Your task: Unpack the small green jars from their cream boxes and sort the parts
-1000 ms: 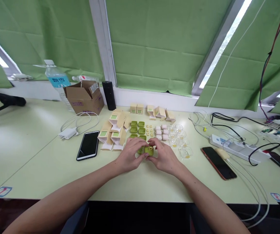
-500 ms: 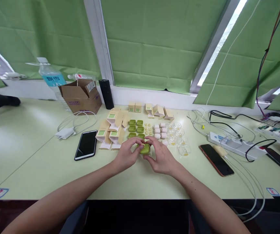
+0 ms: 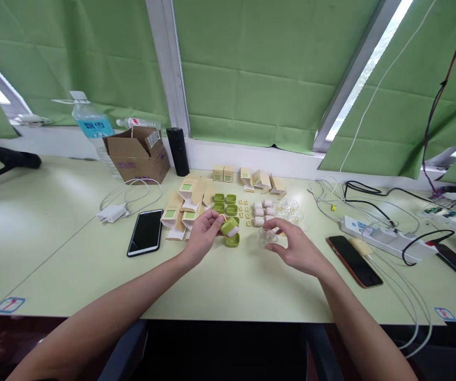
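My left hand [image 3: 203, 236] pinches a small green case [image 3: 228, 224] with a pale pink block [image 3: 233, 232] showing at its lower side. Between the thumb and fingers of my right hand [image 3: 293, 244] is a clear plastic cover [image 3: 266, 236], held apart from the green case. Just below the case, a green tray [image 3: 232, 241] rests on the table. Behind it stand several more green trays [image 3: 231, 199], small yellow pieces [image 3: 243, 208], pale pink blocks [image 3: 258, 212] and clear covers [image 3: 291, 205].
Folded cream cartons [image 3: 191, 191] lie left of the trays, and more cartons [image 3: 260, 179] stand behind. One phone [image 3: 145, 233] lies at left, another [image 3: 354, 261] at right beside a power strip [image 3: 386, 241]. A cardboard box [image 3: 136, 161] and a black cylinder [image 3: 177, 152] stand at the back.
My hands have moved apart. The left hand keeps the green case, now tilted with its pink block showing; the right hand has drawn away rightward with a clear cover.
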A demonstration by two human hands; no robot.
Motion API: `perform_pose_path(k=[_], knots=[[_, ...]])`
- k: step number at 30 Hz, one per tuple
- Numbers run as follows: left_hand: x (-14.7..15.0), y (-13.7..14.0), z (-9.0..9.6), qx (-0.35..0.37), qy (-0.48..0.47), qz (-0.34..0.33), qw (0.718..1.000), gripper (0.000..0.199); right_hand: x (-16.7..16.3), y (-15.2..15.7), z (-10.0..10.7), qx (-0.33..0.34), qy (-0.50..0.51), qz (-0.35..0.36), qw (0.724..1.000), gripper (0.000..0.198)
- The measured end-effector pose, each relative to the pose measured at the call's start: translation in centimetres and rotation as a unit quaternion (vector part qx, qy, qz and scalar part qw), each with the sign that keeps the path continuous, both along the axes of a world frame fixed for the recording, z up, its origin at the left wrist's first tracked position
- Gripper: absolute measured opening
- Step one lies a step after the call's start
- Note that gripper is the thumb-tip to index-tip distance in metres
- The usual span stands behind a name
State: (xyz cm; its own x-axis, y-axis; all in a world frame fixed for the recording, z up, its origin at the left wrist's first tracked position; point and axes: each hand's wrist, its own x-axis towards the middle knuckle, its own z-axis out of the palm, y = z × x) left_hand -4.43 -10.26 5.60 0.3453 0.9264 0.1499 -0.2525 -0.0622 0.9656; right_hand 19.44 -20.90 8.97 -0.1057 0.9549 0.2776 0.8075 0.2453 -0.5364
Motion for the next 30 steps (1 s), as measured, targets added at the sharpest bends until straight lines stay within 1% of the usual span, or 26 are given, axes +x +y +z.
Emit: perform_pose_path(k=[2, 5, 8, 12, 14, 17, 20, 23, 25, 27, 28, 30], knots=[[0.1, -0.1, 0.0, -0.003, 0.008, -0.003, 1.0, 0.05, 1.6, -0.9, -0.1, 0.024, -0.052, -0.045, 0.997, 0.021], [0.2, -0.3, -0.1, -0.003, 0.016, -0.007, 1.0, 0.049, 3.5, -2.0, -1.3, 0.062, -0.13, -0.083, 0.986, 0.006], [0.3, -0.3, -0.4, -0.002, 0.021, -0.008, 1.0, 0.049, 4.6, -2.8, -3.0, 0.106, -0.193, -0.109, 0.97, 0.01], [0.3, -0.2, -0.6, -0.006, 0.026, -0.011, 1.0, 0.05, 4.9, -2.9, -4.7, 0.146, -0.236, -0.114, 0.954, 0.012], [0.3, -0.2, -0.5, -0.011, 0.026, -0.013, 1.0, 0.05, 4.8, -2.8, -5.2, 0.154, -0.246, -0.12, 0.949, 0.011], [0.3, -0.2, -0.3, -0.016, 0.022, -0.013, 1.0, 0.05, 4.6, -2.6, -5.6, 0.148, -0.252, -0.123, 0.948, 0.011], [0.3, -0.4, -0.2, -0.021, 0.018, -0.017, 0.999, 0.049, 4.5, -2.7, -5.1, 0.133, -0.253, -0.121, 0.95, 0.012], [0.4, -0.5, -0.2, -0.036, 0.013, -0.021, 0.999, 0.048, 4.2, -2.6, -3.2, 0.145, -0.226, -0.111, 0.957, 0.021], [0.5, -0.5, -0.2, -0.059, 0.005, -0.032, 0.998, 0.047, 3.3, -2.1, -1.6, 0.188, -0.191, -0.094, 0.959, 0.027], [0.6, -0.4, -0.3, -0.092, -0.002, -0.043, 0.995, 0.046, 1.8, -1.2, -0.5, 0.242, -0.155, -0.054, 0.956, 0.032], [0.6, -0.3, -0.3, -0.108, -0.005, -0.045, 0.993, 0.046, 0.7, -0.5, -0.3, 0.274, -0.142, -0.021, 0.951, 0.034], [0.6, -0.1, -0.4, -0.132, -0.01, -0.044, 0.99, 0.043, -1.6, 0.9, -0.4, 0.324, -0.137, 0.034, 0.935, 0.038]])
